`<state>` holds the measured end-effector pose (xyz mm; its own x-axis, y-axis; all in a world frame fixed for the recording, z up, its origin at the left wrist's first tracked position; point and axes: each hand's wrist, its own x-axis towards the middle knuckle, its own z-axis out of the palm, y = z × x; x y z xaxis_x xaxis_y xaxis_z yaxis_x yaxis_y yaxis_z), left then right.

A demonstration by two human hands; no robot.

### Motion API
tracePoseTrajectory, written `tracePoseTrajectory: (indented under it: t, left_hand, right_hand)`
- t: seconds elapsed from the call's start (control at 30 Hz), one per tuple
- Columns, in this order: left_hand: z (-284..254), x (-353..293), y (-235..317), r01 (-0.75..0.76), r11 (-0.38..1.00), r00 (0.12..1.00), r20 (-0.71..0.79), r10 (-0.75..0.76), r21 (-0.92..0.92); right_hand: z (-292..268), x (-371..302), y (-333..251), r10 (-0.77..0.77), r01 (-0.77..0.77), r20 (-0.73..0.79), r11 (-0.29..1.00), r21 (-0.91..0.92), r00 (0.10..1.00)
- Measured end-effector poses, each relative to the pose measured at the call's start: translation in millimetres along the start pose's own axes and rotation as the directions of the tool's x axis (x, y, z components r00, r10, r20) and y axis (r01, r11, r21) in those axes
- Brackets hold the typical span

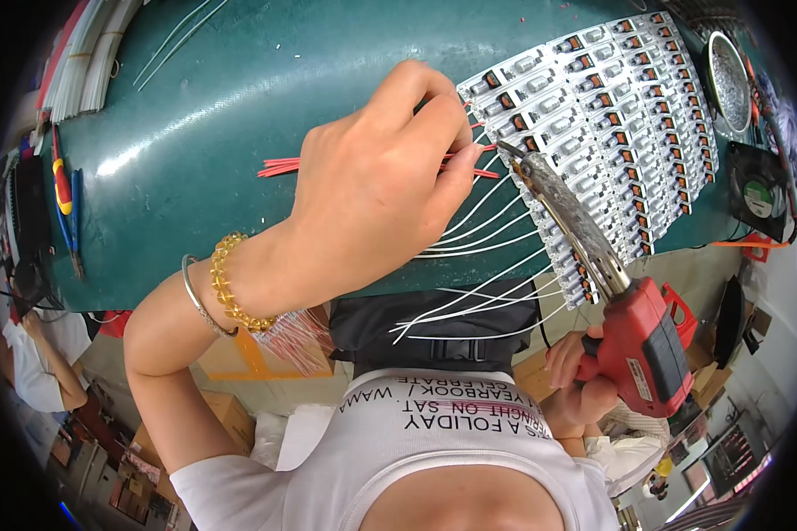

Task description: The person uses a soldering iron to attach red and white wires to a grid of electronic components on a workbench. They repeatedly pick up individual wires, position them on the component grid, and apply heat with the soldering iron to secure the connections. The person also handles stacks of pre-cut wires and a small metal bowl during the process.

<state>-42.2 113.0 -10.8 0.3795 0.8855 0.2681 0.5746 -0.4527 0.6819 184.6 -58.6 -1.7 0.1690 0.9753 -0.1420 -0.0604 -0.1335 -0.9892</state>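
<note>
The left hand [372,177] pinched a red wire [487,148] over the green worktop [195,195], just left of white boards [611,115]. The right hand [584,385] was wrapped around a red soldering gun [642,354]. Nearer the body than the left hand, beyond the worktop's edge, sat a cardboard box [226,361].

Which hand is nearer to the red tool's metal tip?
Left. The left hand is beside the metal tip, holding red wires; the right hand is farther away, at the red tool's handle.
</note>
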Motion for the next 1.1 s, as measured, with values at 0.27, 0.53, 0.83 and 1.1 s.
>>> tracePoseTrajectory:
  t: [0.27,0.53,0.83,1.1]
  left_hand:
    - [2,0,0,0.0,1.0,1.0,-0.02,0.0,0.009]
    - [2,1,-1,-0.05,0.998,0.998,-0.042,0.052,0.03]
    - [1,-2,9,-0.029,0.992,1.0,-0.014,0.028,-0.122]
    - [4,-3,5,-0.044,0.999,0.999,-0.014,0.044,-0.01]
  right_hand:
    - [-3,0,-2,-0.029,0.032,0.032,0.997,-0.072,0.999]
    - [-5,-2,-4,0.015,-0.011,0.038,0.994,-0.108,0.999]
    - [8,3,-11,-0.072,0.072,-0.056,0.997,0.0,0.996]
    - [3,0,-10,-0.023,0.022,-0.043,0.999,-0.032,0.999]
